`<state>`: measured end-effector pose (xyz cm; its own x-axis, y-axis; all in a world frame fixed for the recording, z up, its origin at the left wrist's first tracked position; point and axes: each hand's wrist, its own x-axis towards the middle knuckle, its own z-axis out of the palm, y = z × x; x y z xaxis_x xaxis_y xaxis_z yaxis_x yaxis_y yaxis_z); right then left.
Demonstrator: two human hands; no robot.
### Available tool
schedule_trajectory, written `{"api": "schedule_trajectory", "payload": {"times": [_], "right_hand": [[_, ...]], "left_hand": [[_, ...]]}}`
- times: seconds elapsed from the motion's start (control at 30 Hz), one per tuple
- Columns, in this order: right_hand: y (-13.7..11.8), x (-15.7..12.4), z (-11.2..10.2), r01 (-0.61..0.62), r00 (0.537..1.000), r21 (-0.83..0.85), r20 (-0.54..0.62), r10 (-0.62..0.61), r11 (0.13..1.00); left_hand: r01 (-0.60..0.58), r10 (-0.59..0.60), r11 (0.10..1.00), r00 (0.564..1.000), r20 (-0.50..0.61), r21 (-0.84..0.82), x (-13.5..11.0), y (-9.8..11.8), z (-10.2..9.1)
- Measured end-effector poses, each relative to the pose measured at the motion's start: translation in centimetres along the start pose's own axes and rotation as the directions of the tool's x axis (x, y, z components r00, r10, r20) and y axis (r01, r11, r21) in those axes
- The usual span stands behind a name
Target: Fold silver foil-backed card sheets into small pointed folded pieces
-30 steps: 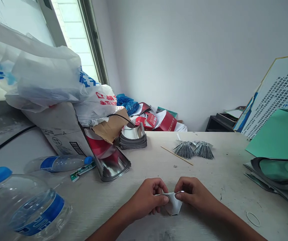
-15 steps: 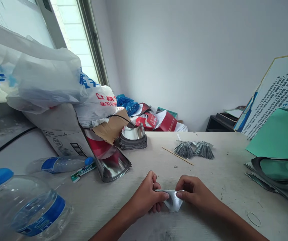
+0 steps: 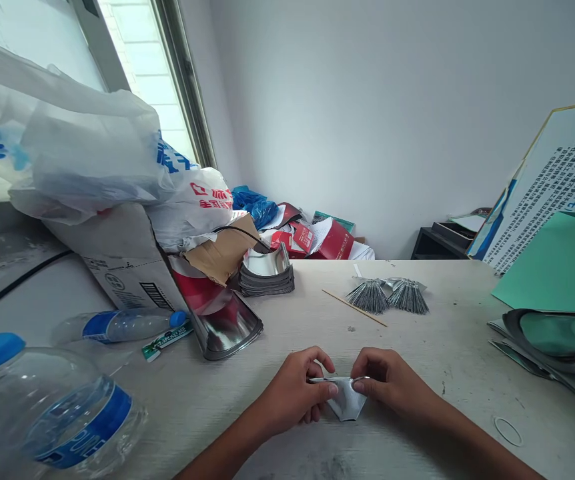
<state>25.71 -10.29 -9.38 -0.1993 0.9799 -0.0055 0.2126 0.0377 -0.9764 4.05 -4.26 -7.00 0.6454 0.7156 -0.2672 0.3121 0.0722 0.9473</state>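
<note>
Low in the middle of the head view, a small piece of shiny silver foil (image 3: pixel 347 403), folded to a tapering shape, is pinched between both hands. My left hand (image 3: pixel 303 387) grips its upper left corner with the thumb in front, the index finger arched above the edge. My right hand (image 3: pixel 383 379) pinches the upper right corner between thumb and bent fingers. Beyond the hands lie two fanned bundles of thin silver strips (image 3: pixel 370 297) and a thin wooden stick (image 3: pixel 355 308). What the fingers do behind the foil is hidden.
A large water bottle (image 3: pixel 75 413) and a smaller lying bottle (image 3: pixel 132 325) stand at left, near curved metallic sheets (image 3: pixel 230 327) and a cardboard box (image 3: pixel 112 260). Dark and green sheets (image 3: pixel 552 343) are stacked at right. A rubber band (image 3: pixel 507 432) lies near the right forearm.
My left index finger has lifted and reached right, over the foil's top edge. The right hand keeps its pinch, and the foil stays almost in place.
</note>
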Motion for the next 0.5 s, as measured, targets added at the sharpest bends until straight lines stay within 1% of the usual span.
{"api": "schedule_trajectory", "payload": {"times": [0.2, 0.33, 0.5], "right_hand": [[0.10, 0.13, -0.11, 0.021, 1.000, -0.012, -0.013, -0.021, 1.000], [-0.03, 0.19, -0.15, 0.047, 0.998, -0.005, -0.052, -0.047, 0.999], [-0.09, 0.26, -0.24, 0.036, 0.997, 0.030, -0.068, -0.034, 0.999]], "left_hand": [[0.008, -0.008, 1.000, 1.000, 0.015, 0.021, 0.12, -0.61, -0.12], [0.005, -0.005, 1.000, 1.000, 0.014, -0.003, 0.22, -0.85, -0.10], [0.013, -0.013, 0.999, 1.000, 0.010, -0.052, 0.20, -0.63, -0.05]]}}
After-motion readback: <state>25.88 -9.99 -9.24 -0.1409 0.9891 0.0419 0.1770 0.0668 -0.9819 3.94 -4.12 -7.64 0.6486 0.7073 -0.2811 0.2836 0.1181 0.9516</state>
